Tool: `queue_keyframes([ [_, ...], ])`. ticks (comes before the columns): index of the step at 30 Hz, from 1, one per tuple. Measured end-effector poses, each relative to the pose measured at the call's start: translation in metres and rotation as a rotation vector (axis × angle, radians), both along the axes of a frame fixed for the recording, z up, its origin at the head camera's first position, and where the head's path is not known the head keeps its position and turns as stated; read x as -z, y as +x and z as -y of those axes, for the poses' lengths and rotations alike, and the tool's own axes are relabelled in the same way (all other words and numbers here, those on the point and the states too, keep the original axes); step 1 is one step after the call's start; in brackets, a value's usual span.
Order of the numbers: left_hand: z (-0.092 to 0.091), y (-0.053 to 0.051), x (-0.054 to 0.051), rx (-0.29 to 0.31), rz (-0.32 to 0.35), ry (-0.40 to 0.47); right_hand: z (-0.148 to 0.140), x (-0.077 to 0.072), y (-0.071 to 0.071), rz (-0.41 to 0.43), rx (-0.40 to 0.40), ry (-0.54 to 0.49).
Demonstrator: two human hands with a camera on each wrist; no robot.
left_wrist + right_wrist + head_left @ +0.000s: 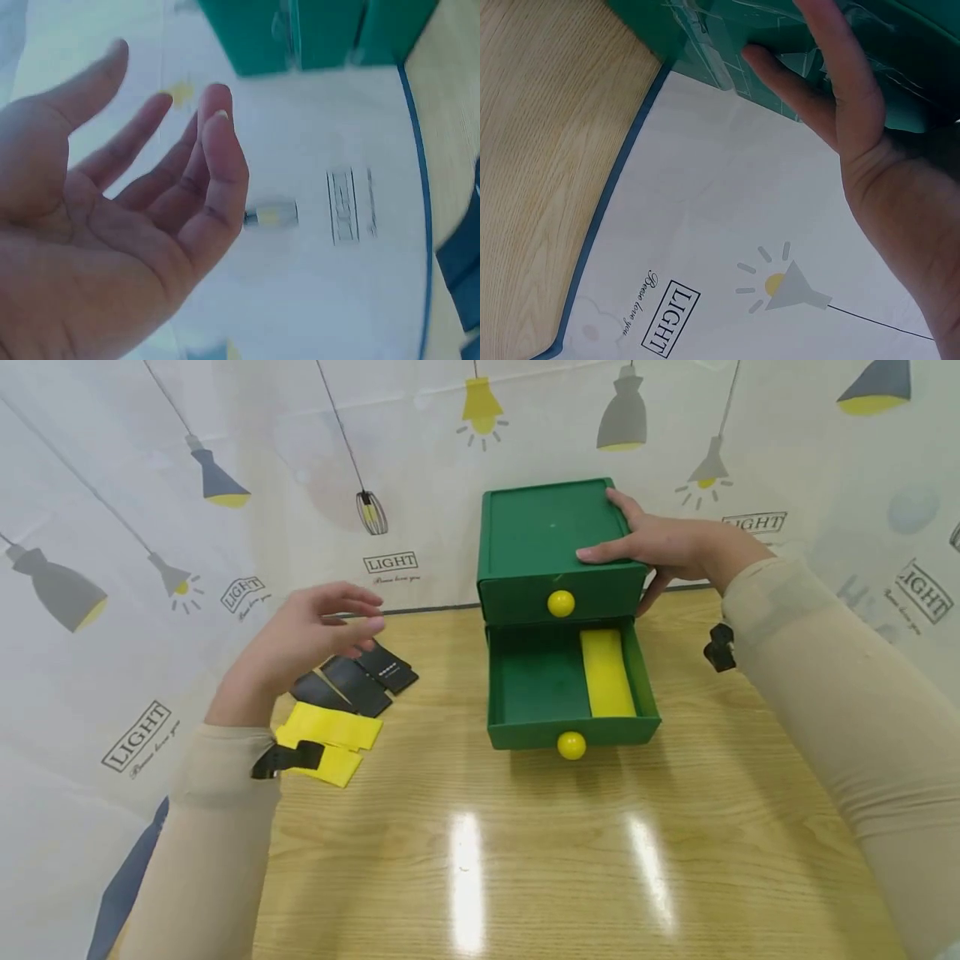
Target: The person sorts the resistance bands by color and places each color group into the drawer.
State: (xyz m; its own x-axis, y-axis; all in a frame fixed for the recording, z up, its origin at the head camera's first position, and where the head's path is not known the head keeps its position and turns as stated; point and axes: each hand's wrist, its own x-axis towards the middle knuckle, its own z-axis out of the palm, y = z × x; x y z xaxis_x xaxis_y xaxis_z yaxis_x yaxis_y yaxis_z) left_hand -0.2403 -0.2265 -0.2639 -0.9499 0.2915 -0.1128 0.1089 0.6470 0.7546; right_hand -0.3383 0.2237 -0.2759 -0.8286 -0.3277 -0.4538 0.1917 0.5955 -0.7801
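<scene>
drawer box [519, 598]: smooth plastic | tabletop [543, 852]: glossy wood-grain | right sleeve [847, 710]: matt cloth

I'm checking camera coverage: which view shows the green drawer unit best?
The head view: the green drawer unit appears there with its top, front and open lower drawer. Left and right wrist views show only cropped parts.

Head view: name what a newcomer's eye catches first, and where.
The green drawer box, right of centre, comes first, its lower drawer pulled open with a yellow strip inside toward the right. Next come yellow pieces and black pieces on the table, left of the box near the left hand.
</scene>
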Motion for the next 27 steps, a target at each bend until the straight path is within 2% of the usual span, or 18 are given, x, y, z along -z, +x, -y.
queue_keyframes([
  [4, 0.051, 0.004, 0.019, -0.071, -0.004, -0.008, 0.002, 0.000, 0.001, -0.002, 0.002, -0.006],
  [9, 0.104, 0.008, 0.056, -0.164, 0.040, -0.087, 0.002, 0.001, 0.003, -0.020, 0.003, -0.001],
  [13, 0.134, 0.012, 0.091, -0.194, 0.119, -0.095, 0.000, 0.003, 0.004, -0.043, 0.013, 0.009],
  [18, 0.163, 0.019, 0.130, -0.219, 0.269, -0.109, 0.001, 0.003, 0.001, -0.094, 0.008, 0.069],
  [21, 0.175, 0.024, 0.144, -0.237, 0.349, -0.154, 0.004, 0.001, -0.001, -0.115, -0.003, 0.083],
  [24, 0.181, 0.027, 0.151, -0.241, 0.399, -0.171, 0.005, -0.003, -0.002, -0.106, -0.002, 0.068],
  [27, 0.182, 0.025, 0.155, -0.245, 0.397, -0.170, 0.004, -0.007, -0.001, -0.097, 0.011, 0.060],
])
